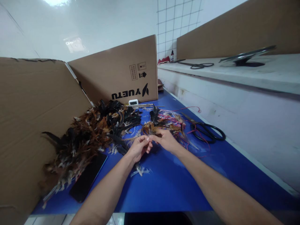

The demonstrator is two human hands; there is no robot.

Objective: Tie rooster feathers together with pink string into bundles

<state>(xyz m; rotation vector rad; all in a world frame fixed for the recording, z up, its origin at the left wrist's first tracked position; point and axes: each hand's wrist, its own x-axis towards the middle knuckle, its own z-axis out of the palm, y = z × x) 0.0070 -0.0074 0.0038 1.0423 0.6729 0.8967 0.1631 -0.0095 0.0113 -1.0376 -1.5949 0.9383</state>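
My left hand (140, 148) is closed, thumb against the curled fingers, over the middle of the blue table. Right beside it, my right hand (165, 140) is also closed in a pinch, and the two sets of fingertips almost touch. Brown feathers (150, 127) show just beyond the right fingers and seem to be pinched there. What lies between the left fingertips is too small to make out. A large heap of brown and black feathers (93, 125) spreads to the left. Pink strings (171, 117) lie among more feathers behind the right hand.
Black-handled scissors (207, 132) lie at the right edge of the blue table (168, 184). A dark phone (89, 176) rests at left. Cardboard box walls (112, 72) stand behind and left. A white digital gauge (133, 102) sits at the back. Above right is a white ledge (234, 70).
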